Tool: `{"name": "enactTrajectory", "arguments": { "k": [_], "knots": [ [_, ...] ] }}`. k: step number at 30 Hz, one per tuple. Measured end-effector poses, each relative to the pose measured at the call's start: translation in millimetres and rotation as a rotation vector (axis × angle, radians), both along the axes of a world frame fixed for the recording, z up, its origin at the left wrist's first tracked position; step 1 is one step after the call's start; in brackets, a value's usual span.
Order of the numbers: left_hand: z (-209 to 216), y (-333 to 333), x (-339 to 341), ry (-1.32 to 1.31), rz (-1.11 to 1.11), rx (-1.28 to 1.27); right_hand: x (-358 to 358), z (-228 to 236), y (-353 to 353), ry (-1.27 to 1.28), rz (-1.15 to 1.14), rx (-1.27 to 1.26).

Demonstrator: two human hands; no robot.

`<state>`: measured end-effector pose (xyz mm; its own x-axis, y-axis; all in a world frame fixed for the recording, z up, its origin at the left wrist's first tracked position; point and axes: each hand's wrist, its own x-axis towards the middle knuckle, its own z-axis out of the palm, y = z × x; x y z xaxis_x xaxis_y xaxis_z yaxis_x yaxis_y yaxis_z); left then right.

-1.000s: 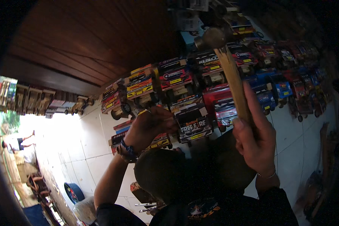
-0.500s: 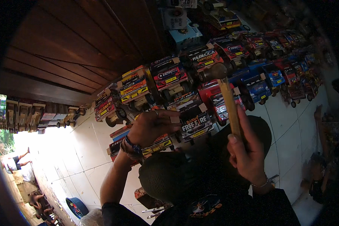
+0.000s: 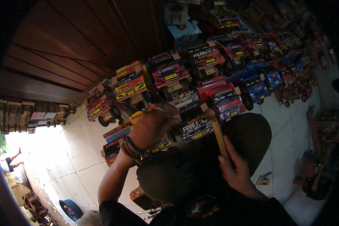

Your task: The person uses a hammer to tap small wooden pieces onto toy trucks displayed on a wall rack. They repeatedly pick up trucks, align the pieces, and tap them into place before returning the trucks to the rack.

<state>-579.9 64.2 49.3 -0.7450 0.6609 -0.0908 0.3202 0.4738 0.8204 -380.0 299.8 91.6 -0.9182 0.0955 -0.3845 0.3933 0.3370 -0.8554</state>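
Head view: right of centre, the right hand (image 3: 237,175) grips the hammer (image 3: 219,137) by its wooden handle, the head over the right edge of the central black toy truck (image 3: 192,128); contact is unclear. The left hand (image 3: 147,130) curls its fingers by the truck's left edge, hold undetermined. Neighbouring trucks (image 3: 228,103) crowd close; floor tiles (image 3: 67,147) spread open at centre left.

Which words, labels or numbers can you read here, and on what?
I won't copy wording; here is where it stands.
Boxy black toy truck: large white and orange lettering, yellow plate.
Boxy black and orange toy truck, farther row: similar lettering, yellow plate.
Black cloth shirt: orange print, too blurred.
Colourful toy trucks, far right: too small.
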Motion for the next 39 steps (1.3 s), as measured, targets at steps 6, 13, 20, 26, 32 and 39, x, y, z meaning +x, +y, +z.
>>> {"name": "enactTrajectory", "arguments": {
  "k": [6, 13, 20, 26, 32, 39],
  "knots": [
    [0, 4, 0, -0.081, 0.012, 0.184, 9, -3, 0, -0.106, -0.053, -0.013],
    [-1, 7, -1, -0.29, 0.052, 0.155, 8, -13, -6, -0.1, -0.041, -0.001],
    [-6, 5, -1, -0.353, 0.104, 0.186, 5, -14, -6, -0.145, -0.012, 0.08],
    [-13, 1, 1, -0.422, 0.129, 0.238, 4, -12, -8, -0.302, -0.065, 0.0],
    [-17, 2, 1, -0.371, 0.119, 0.214, 4, -18, -10, -0.161, -0.014, 0.062],
    [-16, 1, -2, -0.436, 0.105, 0.206, 4, -17, -9, -0.025, 0.035, 0.144]
  ]
}}
